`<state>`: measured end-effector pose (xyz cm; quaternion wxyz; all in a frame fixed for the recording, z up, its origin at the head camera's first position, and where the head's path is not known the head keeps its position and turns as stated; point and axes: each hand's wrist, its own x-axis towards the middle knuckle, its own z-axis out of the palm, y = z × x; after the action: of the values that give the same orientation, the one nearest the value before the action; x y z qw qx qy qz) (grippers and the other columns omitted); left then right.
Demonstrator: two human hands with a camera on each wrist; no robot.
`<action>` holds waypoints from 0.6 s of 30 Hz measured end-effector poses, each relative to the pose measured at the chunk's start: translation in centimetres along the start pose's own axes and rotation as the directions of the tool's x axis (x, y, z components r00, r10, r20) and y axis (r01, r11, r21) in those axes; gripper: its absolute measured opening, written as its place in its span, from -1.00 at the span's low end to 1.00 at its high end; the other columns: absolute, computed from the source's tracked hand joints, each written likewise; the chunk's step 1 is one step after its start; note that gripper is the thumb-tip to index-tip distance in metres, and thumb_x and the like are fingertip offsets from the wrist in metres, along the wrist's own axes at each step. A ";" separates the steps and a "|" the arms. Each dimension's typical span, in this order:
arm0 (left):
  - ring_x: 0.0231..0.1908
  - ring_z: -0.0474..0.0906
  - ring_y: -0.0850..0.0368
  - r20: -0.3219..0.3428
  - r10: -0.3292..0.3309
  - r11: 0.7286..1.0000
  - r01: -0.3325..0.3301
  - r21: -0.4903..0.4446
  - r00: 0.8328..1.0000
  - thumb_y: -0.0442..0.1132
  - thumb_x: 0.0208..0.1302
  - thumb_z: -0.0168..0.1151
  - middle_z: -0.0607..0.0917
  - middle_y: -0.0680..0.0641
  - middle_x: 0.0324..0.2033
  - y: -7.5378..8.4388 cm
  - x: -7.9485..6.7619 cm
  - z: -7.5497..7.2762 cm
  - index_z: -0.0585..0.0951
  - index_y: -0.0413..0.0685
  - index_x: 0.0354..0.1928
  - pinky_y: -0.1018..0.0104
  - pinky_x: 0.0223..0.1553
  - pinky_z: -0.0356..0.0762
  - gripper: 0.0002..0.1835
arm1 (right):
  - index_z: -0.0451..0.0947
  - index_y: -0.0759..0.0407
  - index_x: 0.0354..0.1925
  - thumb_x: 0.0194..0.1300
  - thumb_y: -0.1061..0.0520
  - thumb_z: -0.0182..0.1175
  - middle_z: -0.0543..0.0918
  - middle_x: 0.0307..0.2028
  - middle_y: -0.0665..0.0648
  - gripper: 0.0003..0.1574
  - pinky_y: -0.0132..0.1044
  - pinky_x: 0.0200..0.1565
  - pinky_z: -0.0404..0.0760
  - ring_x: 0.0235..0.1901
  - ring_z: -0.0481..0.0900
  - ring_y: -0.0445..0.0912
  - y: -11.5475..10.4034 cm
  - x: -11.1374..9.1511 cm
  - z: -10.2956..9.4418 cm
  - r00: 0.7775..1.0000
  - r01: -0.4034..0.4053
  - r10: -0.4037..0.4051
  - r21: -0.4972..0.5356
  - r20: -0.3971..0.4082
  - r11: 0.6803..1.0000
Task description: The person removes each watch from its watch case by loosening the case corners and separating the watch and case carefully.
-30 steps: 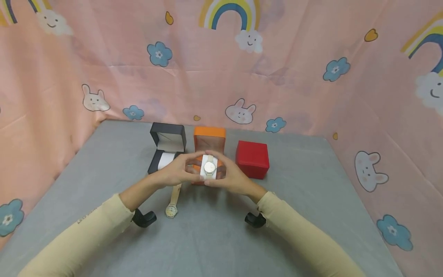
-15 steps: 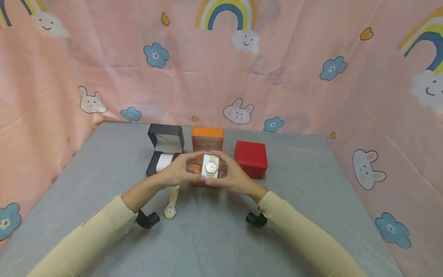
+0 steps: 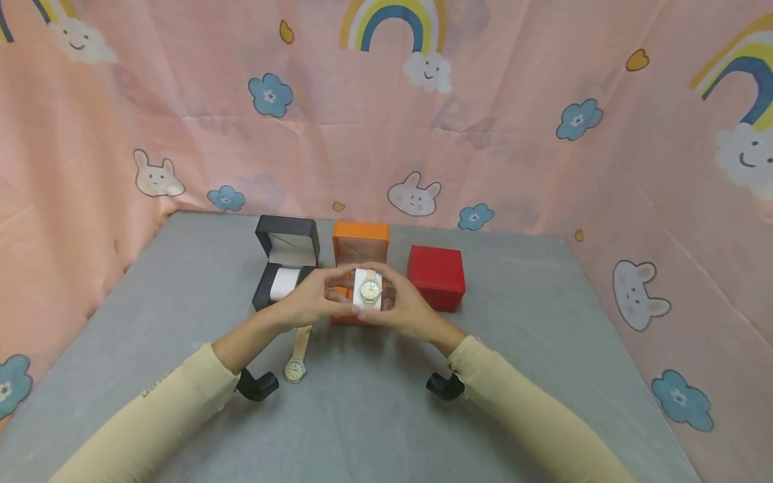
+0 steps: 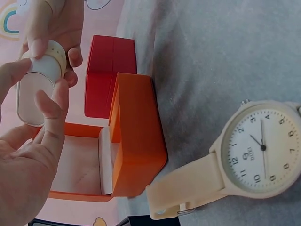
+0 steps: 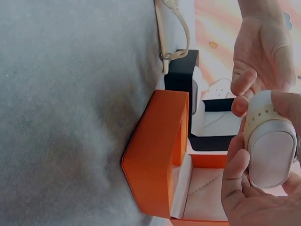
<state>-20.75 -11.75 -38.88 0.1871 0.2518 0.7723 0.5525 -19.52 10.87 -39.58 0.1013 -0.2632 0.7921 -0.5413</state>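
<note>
- Head view gives me the whole layout: both hands meet above the open orange box (image 3: 359,249), holding a white cushion (image 3: 367,298) with a watch (image 3: 370,290) strapped round it, dial facing up toward me.
- From here I see the left hand (image 3: 308,299) gripping the cushion's left end and the right hand (image 3: 406,307) gripping its right end, fingers curled over the far side and thumbs on the near side.
- The open black box (image 3: 286,260) with its own white cushion sits just left of the orange one, and the closed red box (image 3: 437,277) just right of it, all on the grey table (image 3: 543,322).
- A second watch (image 3: 296,367) with a beige strap lies flat on the table, near the left forearm.
- Left wrist view shows me what the head view cannot: the second watch's dial (image 4: 261,149) close up, hands and numerals legible, and the empty pale lining inside the orange box (image 4: 141,136).
- It also shows the cushion (image 4: 38,89) end-on, pinched between the left thumb and fingertips (image 4: 54,101), with the right hand's fingers (image 4: 40,47) over the beige strap.
- Right wrist view shows the cushion's other end (image 5: 272,153), the perforated strap wrapped over it, and the right fingertips (image 5: 235,165) curled against its side; the left hand (image 5: 261,47) holds it from beyond.
- In this view the cushion hangs above the orange box (image 5: 160,155), not touching it that I can see; the dial itself is hidden here.
</note>
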 end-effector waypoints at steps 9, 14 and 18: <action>-0.15 0.72 0.07 0.014 0.014 1.000 -0.013 -0.007 1.000 -0.39 0.24 0.38 0.57 -0.33 0.21 -0.2 0.2 0.2 0.19 -0.16 0.55 0.36 -0.09 0.67 -0.13 | 0.23 0.00 0.46 0.17 0.33 0.37 0.48 0.17 0.17 -0.03 -0.28 -0.17 0.71 -0.11 0.58 0.05 0.4 -0.2 -0.4 0.999 0.017 -0.018 0.026 0.039 1.000; -0.16 0.70 0.05 0.031 0.040 0.999 -0.040 -0.008 0.999 -0.39 0.24 0.38 0.57 -0.33 0.19 -0.1 0.2 0.2 0.23 -0.13 0.54 0.39 -0.13 0.66 -0.15 | 0.20 -0.03 0.48 0.19 0.33 0.37 0.39 0.30 0.14 -0.01 -0.17 -0.11 0.74 -0.07 0.60 0.07 0.8 -0.3 -0.9 0.996 0.007 -0.014 0.091 0.083 0.996; -0.20 0.68 0.05 0.053 0.060 0.998 -0.059 -0.024 0.997 -0.40 0.25 0.37 0.58 -0.33 0.16 -0.1 0.0 0.0 0.26 -0.09 0.53 0.40 -0.16 0.65 -0.18 | 0.19 -0.02 0.49 0.20 0.34 0.39 0.32 0.39 0.13 0.01 -0.14 -0.07 0.76 0.05 0.56 0.11 0.8 -0.4 -1.2 0.993 -0.009 -0.007 0.142 0.114 0.990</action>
<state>-20.78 -11.73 -39.00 0.1942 0.2873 0.7528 0.5595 -19.94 12.31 -39.89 0.1652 -0.2856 0.7445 -0.5804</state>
